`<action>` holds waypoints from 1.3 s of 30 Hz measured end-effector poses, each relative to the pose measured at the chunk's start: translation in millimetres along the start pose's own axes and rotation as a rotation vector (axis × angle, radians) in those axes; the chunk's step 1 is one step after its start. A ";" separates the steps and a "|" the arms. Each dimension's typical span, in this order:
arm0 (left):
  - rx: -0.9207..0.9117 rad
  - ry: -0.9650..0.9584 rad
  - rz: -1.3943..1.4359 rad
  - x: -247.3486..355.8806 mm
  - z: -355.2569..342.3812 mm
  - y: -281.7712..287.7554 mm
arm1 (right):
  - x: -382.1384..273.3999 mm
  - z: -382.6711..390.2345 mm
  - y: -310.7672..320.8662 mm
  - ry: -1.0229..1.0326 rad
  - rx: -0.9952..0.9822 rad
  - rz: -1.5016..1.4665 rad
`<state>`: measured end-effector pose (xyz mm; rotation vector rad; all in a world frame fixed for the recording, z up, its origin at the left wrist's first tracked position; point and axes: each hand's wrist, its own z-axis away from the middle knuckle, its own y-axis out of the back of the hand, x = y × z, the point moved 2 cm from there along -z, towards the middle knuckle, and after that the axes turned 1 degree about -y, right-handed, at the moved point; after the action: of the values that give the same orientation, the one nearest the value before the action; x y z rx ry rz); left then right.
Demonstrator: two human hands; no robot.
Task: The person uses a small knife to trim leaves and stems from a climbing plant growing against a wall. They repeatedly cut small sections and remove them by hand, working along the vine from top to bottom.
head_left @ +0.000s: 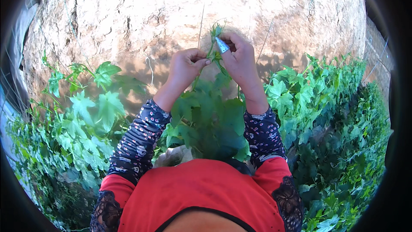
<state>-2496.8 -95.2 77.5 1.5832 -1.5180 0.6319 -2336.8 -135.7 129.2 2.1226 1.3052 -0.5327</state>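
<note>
In the middle of the head view, a green vine shoot [216, 31] rises between my hands, with small leaves and tendrils at its top. My left hand [188, 65] is closed on the shoot's stem, thumb and forefinger pinched around it. My right hand [238, 62] grips the shoot a little higher, fingers curled at its upper part. A silver metal sleeve [221, 45] with small holes sits on my right thumb, against the shoot. Larger leaves [206, 116] hang below, between my forearms.
A pale, rough, sunlit wall [124, 13] rises behind the plants, with thin strings [200, 25] running up it. Dense leafy vines spread to the left [81, 120] and right [326, 99]. A pale sheet or bag [174, 155] shows low among the leaves near my body.
</note>
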 end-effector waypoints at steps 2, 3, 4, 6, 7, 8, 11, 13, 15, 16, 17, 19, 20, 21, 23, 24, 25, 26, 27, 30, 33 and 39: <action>0.017 -0.073 -0.095 3.4 1.1 -2.8 | 0.6 0.9 -0.3 0.019 -0.010 0.069; 0.017 -0.077 -0.085 4.6 1.6 -3.7 | 1.7 -0.9 1.1 0.034 -0.013 0.101; 0.017 -0.080 -0.076 6.1 2.9 -4.8 | 0.6 -1.0 3.4 0.150 0.027 0.227; 0.016 -0.069 -0.072 8.4 3.4 -5.8 | -3.9 -1.5 8.8 0.404 0.103 0.473; 0.018 -0.057 -0.077 8.9 3.4 -5.1 | -5.9 -4.4 14.7 0.428 0.177 0.515; 0.018 -0.058 -0.069 9.5 3.2 -4.3 | -10.5 -7.5 22.2 0.476 0.248 0.549; 0.002 -0.012 -0.081 8.2 1.8 -1.9 | -32.4 -6.4 46.6 0.409 0.292 0.463; 0.006 -0.013 -0.027 6.4 -0.6 0.1 | -47.2 8.1 52.7 0.251 -0.065 0.203; 0.026 -0.034 0.023 4.2 -2.9 0.6 | -55.7 29.7 50.1 0.151 -0.609 -0.026; 0.043 -0.053 0.046 3.3 -3.6 0.3 | -52.0 29.2 49.3 0.074 -0.496 0.001; 0.058 -0.070 0.070 2.3 -4.0 0.2 | -46.3 27.6 46.2 0.059 -0.405 0.008; 0.001 -0.024 0.076 -1.1 -3.7 0.6 | -24.4 13.8 39.5 -0.037 -0.211 -0.039; -0.026 -0.003 0.079 -2.4 -3.4 0.6 | -12.6 7.4 31.2 -0.047 -0.215 -0.065; -0.029 -0.003 0.066 -3.6 -2.8 -0.2 | -1.4 2.9 22.1 -0.072 -0.214 -0.087; -0.025 -0.027 0.039 -4.3 -2.0 -0.4 | 11.6 2.2 8.9 -0.033 -0.252 -0.118; -0.021 -0.031 0.009 -4.2 -2.1 0.2 | 14.0 3.2 4.0 0.024 -0.249 -0.145; -0.008 -0.053 -0.018 -2.8 -2.6 1.2 | 15.2 3.8 -0.3 0.049 -0.245 -0.156; -0.009 -0.055 -0.052 -1.3 -2.3 1.8 | 14.1 5.3 -3.2 0.091 -0.248 -0.172; 0.041 -0.084 -0.042 1.9 -2.8 6.6 | 13.1 7.0 -4.4 0.070 -0.231 -0.140; 0.101 -0.142 -0.008 17.7 -7.8 22.6 | 6.3 8.4 -6.1 0.080 -0.216 -0.094; 0.057 -0.173 0.105 37.1 -6.8 32.0 | -0.1 10.0 -9.8 0.122 -0.232 -0.120; 0.149 -0.266 -0.233 50.4 -3.2 29.1 | -5.7 12.6 -13.9 0.156 -0.258 -0.111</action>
<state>-2517.4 -118.2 127.0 1.9882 -1.4696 0.4230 -2352.2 -143.0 119.5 1.9177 1.4976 -0.2306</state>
